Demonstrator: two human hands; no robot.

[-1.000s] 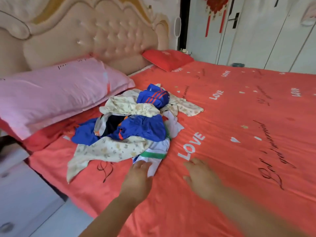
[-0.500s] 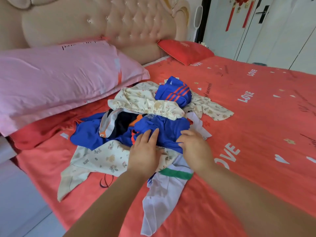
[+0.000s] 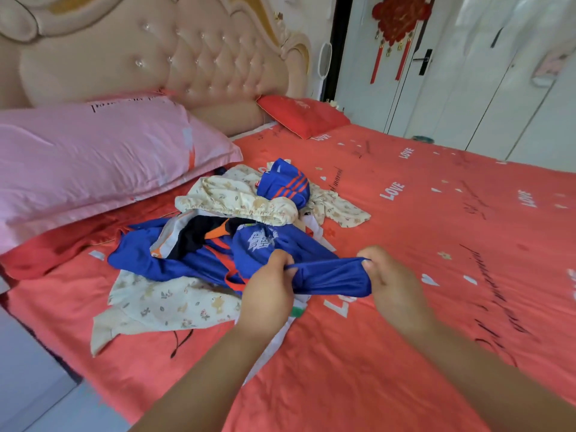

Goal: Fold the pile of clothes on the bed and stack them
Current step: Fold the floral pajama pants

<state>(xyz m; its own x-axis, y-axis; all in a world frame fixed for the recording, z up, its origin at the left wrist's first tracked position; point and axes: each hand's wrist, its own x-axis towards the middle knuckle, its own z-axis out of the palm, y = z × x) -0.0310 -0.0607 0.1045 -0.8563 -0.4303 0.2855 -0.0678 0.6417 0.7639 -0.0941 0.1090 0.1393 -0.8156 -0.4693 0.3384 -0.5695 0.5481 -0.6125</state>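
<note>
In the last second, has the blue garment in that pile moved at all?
Yes. The left hand and right hand have pulled the blue garment toward the person, partly over the white LOVE print.

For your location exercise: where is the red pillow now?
Head view, upper middle: the red pillow lies by the headboard, right of the pink pillow.

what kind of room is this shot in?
Most likely a home bedroom: a bed with a red LOVE-print sheet, a tufted headboard, a pink pillow, and white doors behind.
</note>
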